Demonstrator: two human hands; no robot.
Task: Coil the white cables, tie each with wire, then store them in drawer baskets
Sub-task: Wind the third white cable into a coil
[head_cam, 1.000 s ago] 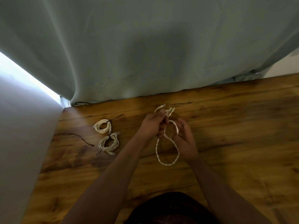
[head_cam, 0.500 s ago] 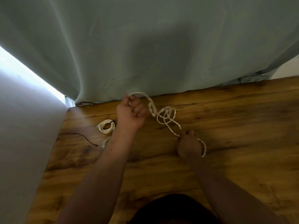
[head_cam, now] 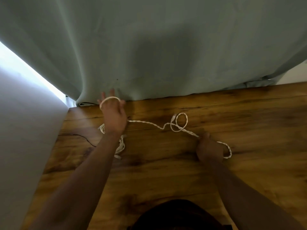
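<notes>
cable [head_cam: 146,122]: stretched over tabletop [head_cam: 166,171], one loop round spread left hand [head_cam: 113,117], slack pinched in right hand [head_cam: 209,149]; step, coiling; next move, probably winding slack onto that loop.

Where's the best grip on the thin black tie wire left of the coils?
Likely mid-length on the thin black tie wire, pinched from above: it lies flat, loose and curved on the wooden table, its right end crowded by the left forearm and the tied white cable coils.

One loose white cable [head_cam: 149,123]; two coiled cables [head_cam: 101,128] [head_cam: 122,145]; one dark wire [head_cam: 88,139]; two hands [head_cam: 114,117] [head_cam: 209,150].
</notes>
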